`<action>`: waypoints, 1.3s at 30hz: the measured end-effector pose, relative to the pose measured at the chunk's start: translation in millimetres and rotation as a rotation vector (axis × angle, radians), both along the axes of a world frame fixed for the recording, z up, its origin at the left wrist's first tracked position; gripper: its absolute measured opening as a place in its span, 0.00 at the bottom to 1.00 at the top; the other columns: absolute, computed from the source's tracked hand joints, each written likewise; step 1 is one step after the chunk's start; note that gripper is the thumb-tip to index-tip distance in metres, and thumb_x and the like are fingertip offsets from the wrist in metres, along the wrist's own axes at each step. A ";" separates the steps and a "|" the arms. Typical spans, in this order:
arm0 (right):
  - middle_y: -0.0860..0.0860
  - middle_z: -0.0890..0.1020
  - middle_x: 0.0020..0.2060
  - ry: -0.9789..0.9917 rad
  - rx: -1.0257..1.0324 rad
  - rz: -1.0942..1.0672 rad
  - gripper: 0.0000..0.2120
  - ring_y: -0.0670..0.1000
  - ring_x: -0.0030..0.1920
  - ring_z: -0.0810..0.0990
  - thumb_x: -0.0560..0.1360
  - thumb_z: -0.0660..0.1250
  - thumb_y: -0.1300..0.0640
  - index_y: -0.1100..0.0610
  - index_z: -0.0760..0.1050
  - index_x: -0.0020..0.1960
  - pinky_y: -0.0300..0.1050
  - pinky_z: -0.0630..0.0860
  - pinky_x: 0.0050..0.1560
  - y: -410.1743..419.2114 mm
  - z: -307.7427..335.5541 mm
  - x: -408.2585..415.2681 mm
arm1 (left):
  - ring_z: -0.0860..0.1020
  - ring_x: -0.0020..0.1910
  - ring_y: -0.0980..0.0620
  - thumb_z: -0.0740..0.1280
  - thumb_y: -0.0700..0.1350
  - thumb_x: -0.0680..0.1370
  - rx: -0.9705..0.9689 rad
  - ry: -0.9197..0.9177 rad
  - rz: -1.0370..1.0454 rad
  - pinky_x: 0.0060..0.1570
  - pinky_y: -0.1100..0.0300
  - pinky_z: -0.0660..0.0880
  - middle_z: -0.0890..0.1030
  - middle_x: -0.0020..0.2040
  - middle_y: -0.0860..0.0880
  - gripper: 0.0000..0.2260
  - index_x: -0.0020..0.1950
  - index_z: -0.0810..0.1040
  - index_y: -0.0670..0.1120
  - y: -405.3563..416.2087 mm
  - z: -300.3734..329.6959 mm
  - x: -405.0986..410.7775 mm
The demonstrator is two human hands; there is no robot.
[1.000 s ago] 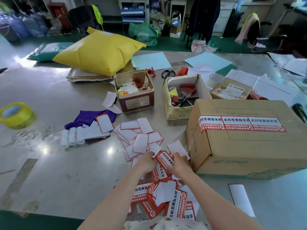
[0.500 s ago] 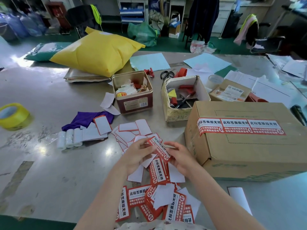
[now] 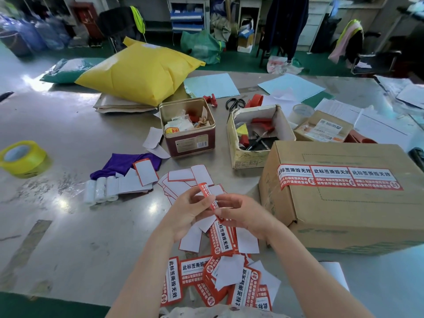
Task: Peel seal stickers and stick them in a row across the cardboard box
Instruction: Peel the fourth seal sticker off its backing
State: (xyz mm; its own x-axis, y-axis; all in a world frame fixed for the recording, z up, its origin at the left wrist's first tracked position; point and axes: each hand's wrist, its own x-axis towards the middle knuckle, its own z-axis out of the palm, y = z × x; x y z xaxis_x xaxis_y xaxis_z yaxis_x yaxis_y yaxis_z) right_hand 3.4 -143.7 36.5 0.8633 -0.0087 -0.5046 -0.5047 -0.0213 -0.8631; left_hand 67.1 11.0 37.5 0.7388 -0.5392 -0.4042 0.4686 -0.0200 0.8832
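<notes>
While three seal stickers (image 3: 339, 179) already lined across cardboard box (image 3: 358, 203) top, fourth sticker (image 3: 208, 195) pinched between left hand (image 3: 187, 211) and right hand (image 3: 242, 213) above desk (image 3: 68, 226), apparently mid-peel, with unpeeled stickers (image 3: 215, 281) piled below and row unfinished.

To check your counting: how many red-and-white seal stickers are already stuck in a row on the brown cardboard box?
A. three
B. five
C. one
A: three red-and-white seal stickers sit side by side along the brown cardboard box top.
</notes>
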 end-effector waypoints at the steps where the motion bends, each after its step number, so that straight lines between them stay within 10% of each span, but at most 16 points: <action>1: 0.49 0.81 0.57 -0.006 0.010 0.000 0.22 0.50 0.55 0.81 0.71 0.72 0.55 0.53 0.74 0.65 0.52 0.77 0.60 -1.2 -0.1 -0.3 | 0.83 0.44 0.50 0.70 0.44 0.71 -0.006 0.001 -0.005 0.43 0.62 0.80 0.82 0.47 0.44 0.16 0.57 0.75 0.45 0.0 1.2 0.2; 39: 0.51 0.82 0.57 -0.067 0.092 -0.003 0.12 0.50 0.58 0.80 0.74 0.69 0.57 0.47 0.77 0.56 0.49 0.76 0.61 -0.9 3.9 -4.4 | 0.83 0.46 0.51 0.70 0.40 0.73 0.076 0.007 -0.051 0.46 0.63 0.79 0.81 0.50 0.45 0.26 0.69 0.66 0.45 -2.0 3.8 2.7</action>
